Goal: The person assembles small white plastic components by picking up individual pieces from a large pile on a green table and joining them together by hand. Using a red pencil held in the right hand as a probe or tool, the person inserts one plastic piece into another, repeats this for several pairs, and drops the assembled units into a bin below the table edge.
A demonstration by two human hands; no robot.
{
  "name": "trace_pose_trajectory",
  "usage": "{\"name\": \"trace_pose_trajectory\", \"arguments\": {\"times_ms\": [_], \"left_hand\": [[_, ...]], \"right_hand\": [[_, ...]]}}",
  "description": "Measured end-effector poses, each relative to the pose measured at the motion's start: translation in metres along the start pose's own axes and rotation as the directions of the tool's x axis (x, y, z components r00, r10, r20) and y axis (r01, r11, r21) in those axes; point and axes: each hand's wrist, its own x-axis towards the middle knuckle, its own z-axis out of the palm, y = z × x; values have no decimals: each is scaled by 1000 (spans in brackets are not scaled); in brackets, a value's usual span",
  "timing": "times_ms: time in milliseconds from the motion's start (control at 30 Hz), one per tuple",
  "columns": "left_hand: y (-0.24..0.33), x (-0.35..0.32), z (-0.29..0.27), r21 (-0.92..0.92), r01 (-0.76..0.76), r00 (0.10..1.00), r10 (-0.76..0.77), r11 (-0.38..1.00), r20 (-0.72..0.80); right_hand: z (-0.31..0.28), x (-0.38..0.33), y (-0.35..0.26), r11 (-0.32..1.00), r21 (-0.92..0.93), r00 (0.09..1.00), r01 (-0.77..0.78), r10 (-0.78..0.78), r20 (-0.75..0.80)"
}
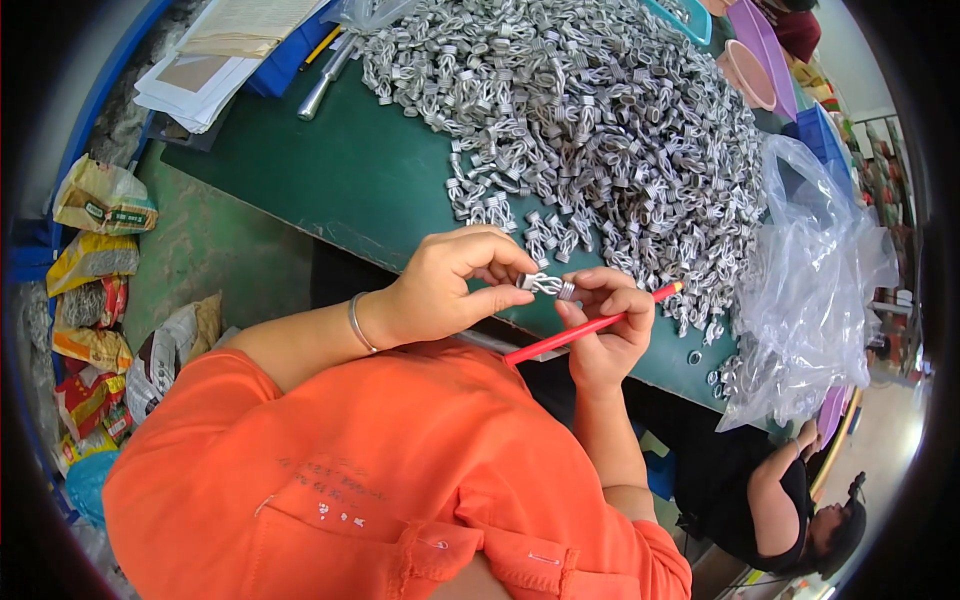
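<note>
My left hand [455, 280] pinches one end of a small silvery metal piece [545, 284] with twisted loops and a ribbed end. The fingers of my right hand [612, 335] close on its other end. A red stick [560, 338] with a yellowish tip lies across that same hand, gripped in the palm and slanting down to the left. Both hands are just over the near edge of the green table [330, 190]. Beyond them spreads a big heap of similar metal pieces [590, 110], a few of them close to my fingertips.
Clear plastic bags [810, 290] lie at the heap's right side. A metal tool [325, 80] and papers [215, 65] are at the back left. A pink bowl [748, 75] stands at the far right. Filled sacks [100, 200] line the left. Another person [780, 500] sits at lower right.
</note>
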Motion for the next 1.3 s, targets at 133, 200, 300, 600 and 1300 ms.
{"name": "trace_pose_trajectory", "arguments": {"times_ms": [133, 200, 300, 600, 1300], "left_hand": [[-6, -6, 2, -119, 12, 1000, -13, 993, -7], [3, -10, -8, 54, 25, 993, -31, 998, 113], [-2, -27, -16, 261, 124, 928, -205, 957, 312], [-2, -26, -4, 211, 220, 961, -249, 952, 121], [0, -25, -13, 201, 44, 937, -111, 979, 331]], "right_hand": [[-6, 3, -10, 991, -62, 978, 120, -107, 178], [-12, 0, -9, 978, -206, 994, 33, -12, 105], [-22, 7, 8, 842, -538, 996, 32, 18, 87], [-11, 14, 22, 816, -577, 993, 32, 41, 114], [-28, -4, 14, 847, -532, 999, 3, 22, 41]]}}
